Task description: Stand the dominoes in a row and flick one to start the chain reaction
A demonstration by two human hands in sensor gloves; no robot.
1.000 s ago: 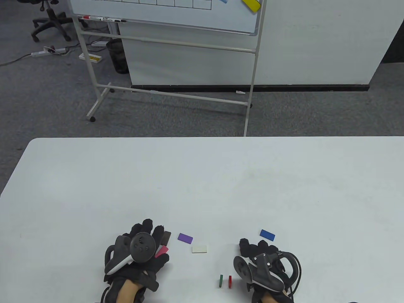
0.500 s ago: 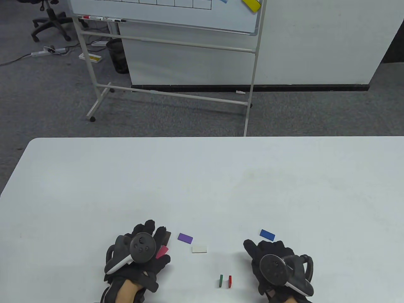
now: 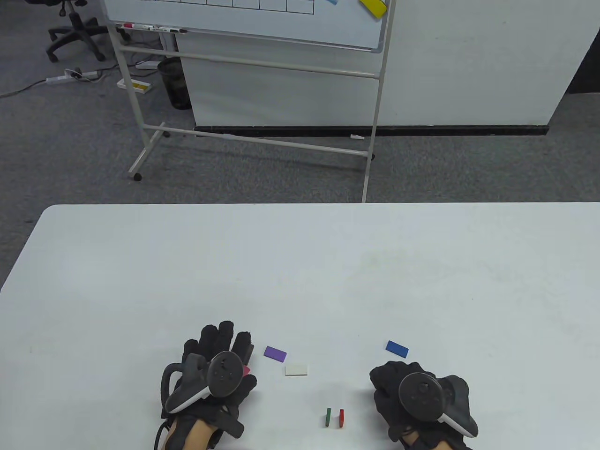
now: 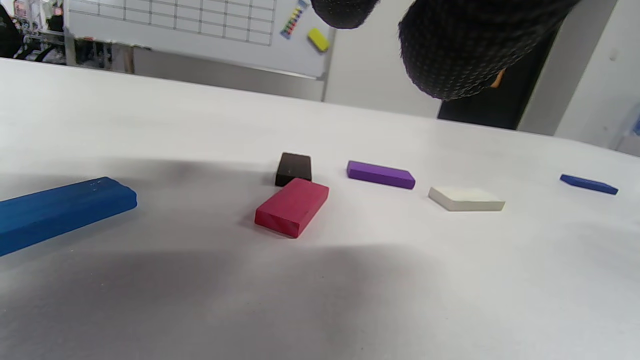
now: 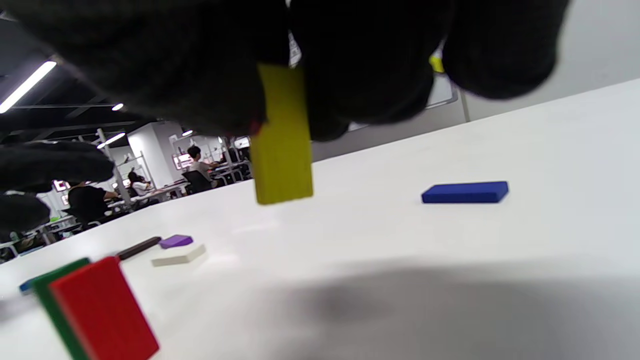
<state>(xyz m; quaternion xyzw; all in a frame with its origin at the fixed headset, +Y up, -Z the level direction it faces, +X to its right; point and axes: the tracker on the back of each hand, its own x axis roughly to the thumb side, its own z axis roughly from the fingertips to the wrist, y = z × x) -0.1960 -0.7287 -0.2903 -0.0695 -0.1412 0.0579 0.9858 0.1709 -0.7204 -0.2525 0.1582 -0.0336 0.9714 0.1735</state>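
In right hand (image 3: pixel 407 398): yellow domino (image 5: pixel 281 145).

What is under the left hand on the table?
Under the left hand lie a pink domino, a black domino and a blue domino. Nothing else shows.

green domino (image 3: pixel 328 416) and red domino (image 3: pixel 341 418) stand side by side; others lie flat.
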